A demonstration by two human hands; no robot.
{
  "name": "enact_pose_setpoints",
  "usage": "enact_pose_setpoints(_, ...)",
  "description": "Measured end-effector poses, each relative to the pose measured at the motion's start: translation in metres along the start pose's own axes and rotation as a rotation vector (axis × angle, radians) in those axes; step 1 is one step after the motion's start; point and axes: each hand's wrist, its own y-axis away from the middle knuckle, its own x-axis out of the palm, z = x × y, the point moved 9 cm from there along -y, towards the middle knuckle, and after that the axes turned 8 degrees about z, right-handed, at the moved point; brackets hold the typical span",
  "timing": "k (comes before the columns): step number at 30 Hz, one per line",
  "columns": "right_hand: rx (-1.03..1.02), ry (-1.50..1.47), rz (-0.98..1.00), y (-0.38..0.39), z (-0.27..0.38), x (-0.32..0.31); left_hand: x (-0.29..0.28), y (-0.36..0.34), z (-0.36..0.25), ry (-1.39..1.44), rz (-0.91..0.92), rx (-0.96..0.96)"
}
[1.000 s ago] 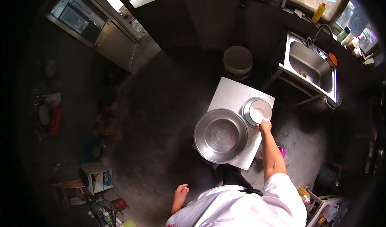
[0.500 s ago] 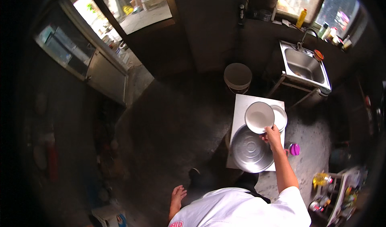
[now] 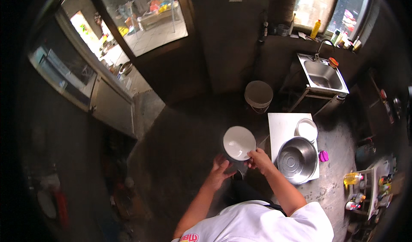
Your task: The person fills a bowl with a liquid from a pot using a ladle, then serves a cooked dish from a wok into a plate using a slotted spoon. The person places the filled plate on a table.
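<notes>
A white bowl (image 3: 239, 141) is tilted so that its inside faces up, held off the left side of the white table (image 3: 281, 128). My right hand (image 3: 260, 161) grips its lower right rim with the thumb on the inside. Just below and left of the bowl is my left hand (image 3: 220, 173), its fingers apart and curved, holding nothing; whether a fingertip touches the bowl is not clear. On the table sit a wide metal basin (image 3: 296, 161) and, behind it, another round white dish or bowl (image 3: 307, 129).
A pale bucket (image 3: 259, 95) stands on the floor behind the table. Farther right is a steel sink (image 3: 325, 75) with a faucet and an orange bowl (image 3: 333, 62). A purple-topped item (image 3: 323, 156) and a rack (image 3: 372, 186) with bottles stand to the right; a doorway opens far left.
My right hand has carried the white bowl leftward, away from above the table and the other white dish. My left hand has come up from my side to near the bowl. The view has shifted.
</notes>
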Motion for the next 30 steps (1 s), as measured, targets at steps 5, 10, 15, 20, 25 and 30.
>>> enact_pose_setpoints(5,-0.036,0.105,-0.003,-0.038,0.028,-0.004,0.013,-0.087,-0.022,0.064,0.102,-0.053)
enact_pose_setpoints(10,0.019,0.262,0.089,-0.110,0.100,-0.021,0.000,-0.175,-0.082,0.134,0.079,-0.115)
enact_pose_setpoints(15,-0.228,0.509,-0.283,-0.137,0.235,-0.080,-0.005,-0.280,-0.141,-0.138,-0.084,-0.106)
enact_pose_setpoints(20,-0.523,0.710,-0.496,-0.183,0.348,-0.142,0.010,-0.400,-0.187,-0.368,-0.059,-0.044)
enact_pose_setpoints(25,-0.460,0.578,-0.546,-0.242,0.436,-0.180,0.059,-0.509,-0.228,-0.629,0.043,-0.204)
enact_pose_setpoints(30,-0.445,0.712,-0.728,-0.297,0.511,-0.224,0.069,-0.641,-0.208,-0.869,0.189,-0.093)
